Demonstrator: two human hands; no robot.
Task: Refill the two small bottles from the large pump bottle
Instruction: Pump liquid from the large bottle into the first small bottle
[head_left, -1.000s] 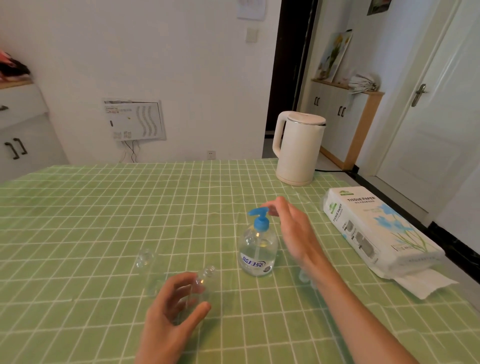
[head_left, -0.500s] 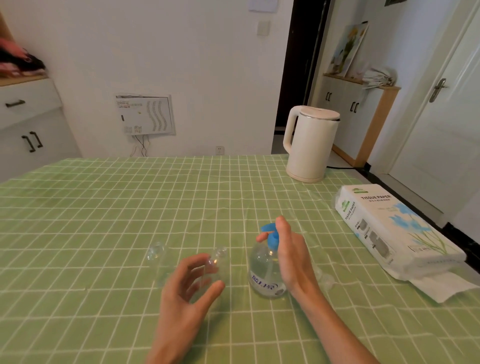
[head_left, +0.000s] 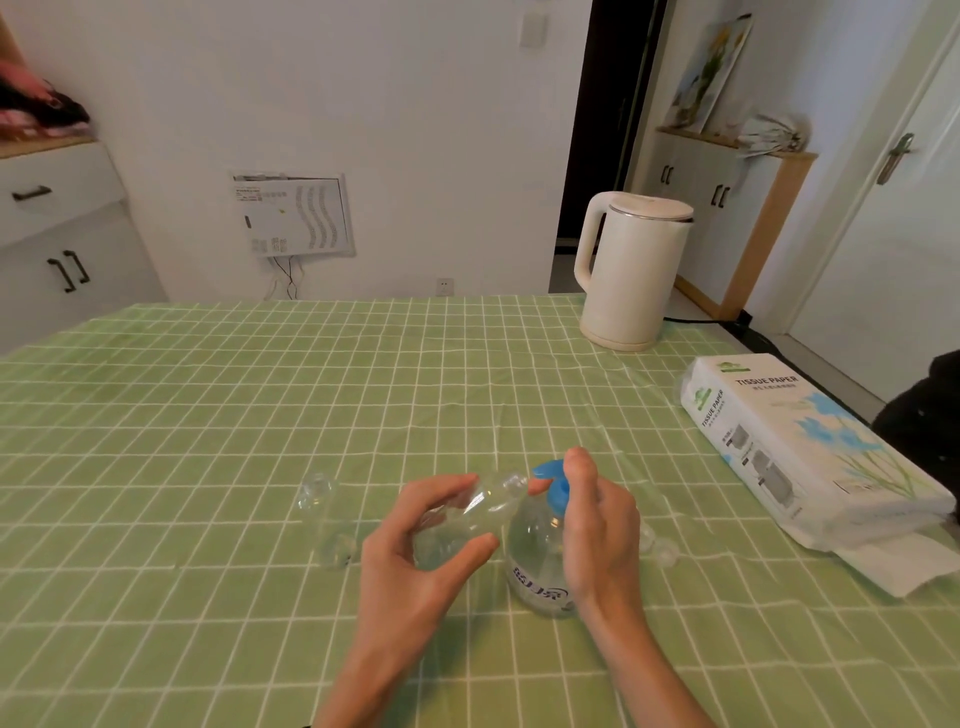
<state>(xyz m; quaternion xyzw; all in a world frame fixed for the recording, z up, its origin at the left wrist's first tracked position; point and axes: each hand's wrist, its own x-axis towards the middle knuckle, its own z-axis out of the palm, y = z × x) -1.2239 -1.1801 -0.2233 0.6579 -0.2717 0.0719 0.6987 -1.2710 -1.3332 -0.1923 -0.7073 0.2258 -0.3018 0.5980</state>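
A large pump bottle (head_left: 537, 558) of clear liquid stands on a green checked tablecloth (head_left: 208, 415), near the table's front edge. Its label carries blue lettering, partly hidden by the right hand (head_left: 597, 525) and too blurred to read. That hand closes on the blue pump head (head_left: 555, 483), with the forefinger on top and the thumb under the spout. The left hand (head_left: 415, 564) grips a small bottle (head_left: 475, 512) by its body, tilted, its open mouth just beside the spout. The fingers hide much of the clear plastic. A second small bottle (head_left: 324, 519) stands alone just left of the hands, its outline faint against the cloth. Small clear pieces (head_left: 660, 548) lie just right of the right wrist, too indistinct to identify.

At the table's right edge lies a white pack (head_left: 795, 441) printed "TISSUE PAPER" on top and side, with smaller print unreadable. A dark shape (head_left: 924, 415) beside it is cut off by the frame. A cream kettle (head_left: 631, 270) sits at the far right corner. The cloth's left half and its far middle lie open. Writing on the white wall panel (head_left: 293, 215) cannot be read.
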